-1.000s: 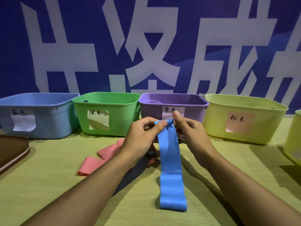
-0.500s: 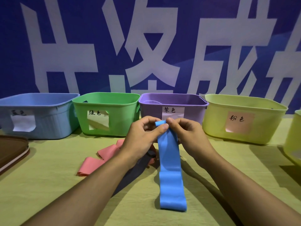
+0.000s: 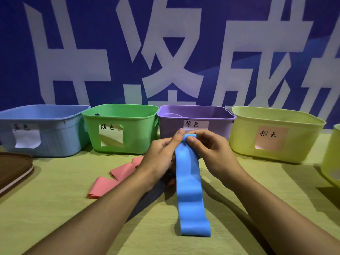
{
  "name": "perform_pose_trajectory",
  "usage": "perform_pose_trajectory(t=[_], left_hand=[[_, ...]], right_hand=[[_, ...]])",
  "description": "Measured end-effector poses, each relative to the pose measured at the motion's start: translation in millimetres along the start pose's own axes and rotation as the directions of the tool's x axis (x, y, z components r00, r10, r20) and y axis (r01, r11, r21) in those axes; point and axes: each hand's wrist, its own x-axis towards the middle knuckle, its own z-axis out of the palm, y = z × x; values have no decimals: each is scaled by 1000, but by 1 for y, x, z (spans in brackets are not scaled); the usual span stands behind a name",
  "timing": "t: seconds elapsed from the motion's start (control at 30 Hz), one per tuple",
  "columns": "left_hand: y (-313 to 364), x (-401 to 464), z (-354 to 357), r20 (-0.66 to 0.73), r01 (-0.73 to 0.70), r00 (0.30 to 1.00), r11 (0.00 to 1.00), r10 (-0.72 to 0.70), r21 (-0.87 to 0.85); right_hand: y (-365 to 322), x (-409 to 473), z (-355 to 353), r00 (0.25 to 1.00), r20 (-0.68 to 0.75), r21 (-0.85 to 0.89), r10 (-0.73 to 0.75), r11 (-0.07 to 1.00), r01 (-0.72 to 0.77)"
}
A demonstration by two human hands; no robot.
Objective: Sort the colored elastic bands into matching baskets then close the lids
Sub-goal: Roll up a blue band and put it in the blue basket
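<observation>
Far left, a brown lid [image 3: 12, 168] lies on the green table [image 3: 55, 208], cut off by the frame edge. Behind it a row of open baskets: blue basket [image 3: 46, 142], green basket [image 3: 132, 133], purple basket [image 3: 217, 124], yellow-green basket [image 3: 298, 140], each with a paper label; another basket's edge [image 3: 333, 159] far right. A pink band [image 3: 117, 173] lies crumpled on the table, left of the left forearm. A dark band [image 3: 156, 190] lies mostly hidden under the left wrist. Left hand [image 3: 160, 155] pinches the top end of the blue band [image 3: 189, 183] with thumb and curled fingers. Right hand [image 3: 211, 153] pinches the same top end from the other side, thumbs almost meeting. The band hangs between both hands in front of the purple basket, its lower loop resting on the table near the viewer.
</observation>
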Motion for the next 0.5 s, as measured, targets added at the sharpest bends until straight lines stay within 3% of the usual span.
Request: perform_pose_trajectory(t=[0.3,0.5], left_hand=[[-3,2,-2,2,-98,995,995,98,2],[-7,4,-4,55,-155,987,987,154,28]], right_hand=[[0,-1,-1,1000,-8,-15,10,1000,-10],[-7,-2,0,990,-67,38,127,991,-125]])
